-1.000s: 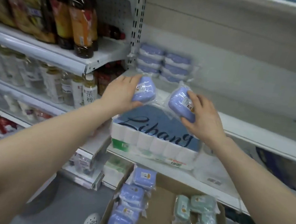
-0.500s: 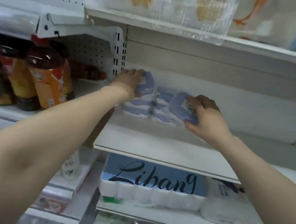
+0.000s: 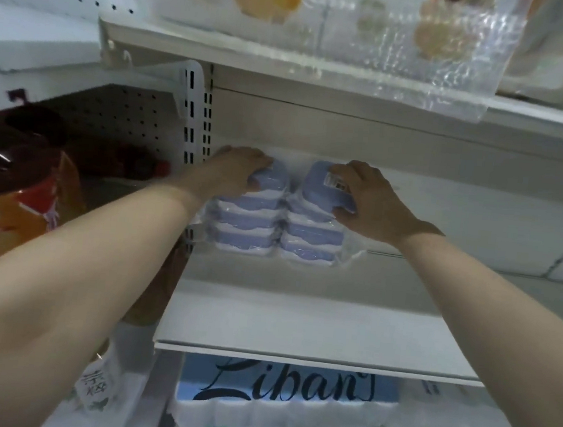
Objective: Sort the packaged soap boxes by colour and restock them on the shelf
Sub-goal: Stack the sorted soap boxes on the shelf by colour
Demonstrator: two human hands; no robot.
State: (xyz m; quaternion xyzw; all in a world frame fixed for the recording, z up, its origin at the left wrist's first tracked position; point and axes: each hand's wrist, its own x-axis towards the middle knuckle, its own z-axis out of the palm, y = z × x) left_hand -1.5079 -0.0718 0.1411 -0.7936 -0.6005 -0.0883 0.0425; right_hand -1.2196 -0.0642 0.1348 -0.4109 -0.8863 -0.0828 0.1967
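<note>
Writing: the blue paper-roll pack [image 3: 285, 394] under the shelf [image 3: 314, 326] shows black script reading "Liban"; its end is cut off. A small bottle [image 3: 95, 386] below the shelf's left end carries dark characters too blurred to read.
Sticker: a white barcode label [image 3: 336, 181] sits on the right soap box [image 3: 321, 191]; its print is not legible.
Left hand: the left hand [image 3: 236, 171] grasps the left soap box [image 3: 272, 182], fingers [image 3: 260, 164] curled over its top.
Right hand: the right hand [image 3: 373, 205] grips the right soap box, fingers [image 3: 354, 174] over the lid and thumb at its front edge.
Soap boxes: both are lilac, bagged in clear film, and top two touching stacks [image 3: 248, 225] at the shelf's back left.
Other goods: an orange-labelled bottle [image 3: 17, 194] stands left of the shelf; a clear pack [image 3: 376, 33] lies above it.
</note>
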